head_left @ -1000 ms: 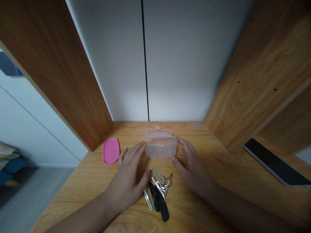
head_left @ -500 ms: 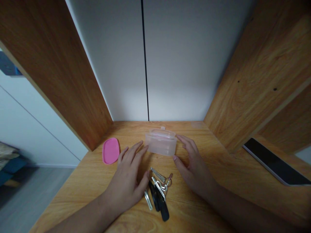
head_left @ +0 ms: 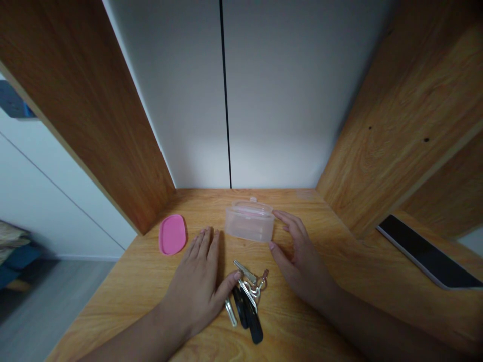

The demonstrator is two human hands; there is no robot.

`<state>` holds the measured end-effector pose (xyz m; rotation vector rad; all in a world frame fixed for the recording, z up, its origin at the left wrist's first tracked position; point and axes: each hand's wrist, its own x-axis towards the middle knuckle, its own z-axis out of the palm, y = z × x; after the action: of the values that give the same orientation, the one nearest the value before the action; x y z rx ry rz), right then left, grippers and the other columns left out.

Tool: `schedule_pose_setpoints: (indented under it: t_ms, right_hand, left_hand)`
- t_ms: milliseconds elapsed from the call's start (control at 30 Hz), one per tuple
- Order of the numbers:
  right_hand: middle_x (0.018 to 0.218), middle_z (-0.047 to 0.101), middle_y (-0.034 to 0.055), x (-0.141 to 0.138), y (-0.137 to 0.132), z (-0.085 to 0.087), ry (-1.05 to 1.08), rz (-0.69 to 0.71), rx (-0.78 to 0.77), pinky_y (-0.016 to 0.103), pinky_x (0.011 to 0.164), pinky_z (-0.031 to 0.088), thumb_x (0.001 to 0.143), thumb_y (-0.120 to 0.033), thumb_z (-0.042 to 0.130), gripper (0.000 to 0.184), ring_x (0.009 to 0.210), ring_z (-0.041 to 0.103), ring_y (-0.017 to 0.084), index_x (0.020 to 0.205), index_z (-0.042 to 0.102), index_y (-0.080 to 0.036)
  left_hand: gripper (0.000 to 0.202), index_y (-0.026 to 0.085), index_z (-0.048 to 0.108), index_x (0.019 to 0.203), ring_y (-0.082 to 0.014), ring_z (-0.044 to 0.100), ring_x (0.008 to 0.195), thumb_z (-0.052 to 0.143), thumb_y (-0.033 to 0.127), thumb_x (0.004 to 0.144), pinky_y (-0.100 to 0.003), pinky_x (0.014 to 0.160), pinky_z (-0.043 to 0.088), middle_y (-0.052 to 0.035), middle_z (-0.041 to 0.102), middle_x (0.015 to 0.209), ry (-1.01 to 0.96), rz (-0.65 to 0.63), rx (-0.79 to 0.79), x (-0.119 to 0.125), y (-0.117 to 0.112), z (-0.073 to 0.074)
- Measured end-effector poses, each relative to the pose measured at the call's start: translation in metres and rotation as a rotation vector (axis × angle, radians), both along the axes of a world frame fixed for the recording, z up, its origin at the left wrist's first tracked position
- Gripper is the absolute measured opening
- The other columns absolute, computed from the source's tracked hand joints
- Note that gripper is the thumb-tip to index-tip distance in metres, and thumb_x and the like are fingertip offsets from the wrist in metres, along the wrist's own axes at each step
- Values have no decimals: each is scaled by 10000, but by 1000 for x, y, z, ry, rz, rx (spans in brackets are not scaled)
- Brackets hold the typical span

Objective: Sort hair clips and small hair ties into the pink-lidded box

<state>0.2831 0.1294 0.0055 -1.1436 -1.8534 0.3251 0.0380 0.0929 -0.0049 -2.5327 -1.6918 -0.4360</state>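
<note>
Right hand [head_left: 300, 254] cups the right end of the clear plastic tub [head_left: 249, 222], forefinger on the top rim, thumb at the lower corner, a light pinch. Tub sits mid-table [head_left: 324, 322] toward the back wall, slightly tilted. It is translucent with a pinkish rim, and nothing distinct shows inside. Left hand [head_left: 199, 286] lies flat, fingers spread, thumb tip touching the bunch of keys [head_left: 246, 296] just in front of the tub. Pink lid [head_left: 172, 234] lies apart to the left; a dark slab [head_left: 426, 251] rests on the right shelf. Since a second ago the left hand has drawn back off the tub's left end.
</note>
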Motion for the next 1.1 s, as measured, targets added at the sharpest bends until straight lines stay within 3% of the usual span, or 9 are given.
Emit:
schedule_pose_setpoints:
  t_ms: [200, 700, 900, 1100]
  right_hand:
    - [1404, 459, 108, 0, 0, 0, -9, -3, 23, 548, 1136, 373, 894, -170, 528, 516, 1345, 418, 275, 1385, 393, -253]
    - [1381, 482, 107, 1, -1, 2, -6, 9, 55, 547, 1125, 387, 896, -167, 528, 480, 1337, 433, 283, 1356, 422, -256]
    - [1354, 501, 105, 1, -2, 5, 1, 26, 100, 543, 1155, 362, 896, -157, 535, 466, 1327, 451, 277, 1341, 438, -251]
    - [1357, 504, 101, 1, -5, 7, 18, 59, 124, 537, 1149, 370, 905, -140, 530, 431, 1327, 458, 271, 1312, 462, -267]
  left_hand:
    - [758, 89, 340, 1518, -354, 385, 1430, 462, 578, 951, -536, 1159, 371, -200, 399, 1551, -63, -37, 17, 2, -1, 12]
    - [506, 145, 533, 1363, -309, 599, 1203, 500, 435, 949, -507, 1016, 519, -143, 616, 1349, -168, -60, 58, 7, -5, 28]
    - [354, 214, 639, 1240, -275, 650, 1114, 482, 346, 951, -485, 968, 548, -86, 685, 1247, -218, -84, -35, 8, -5, 31]
    - [329, 225, 665, 1200, -246, 677, 1051, 481, 266, 930, -459, 934, 568, -69, 718, 1177, -299, -167, -55, 9, -8, 32]
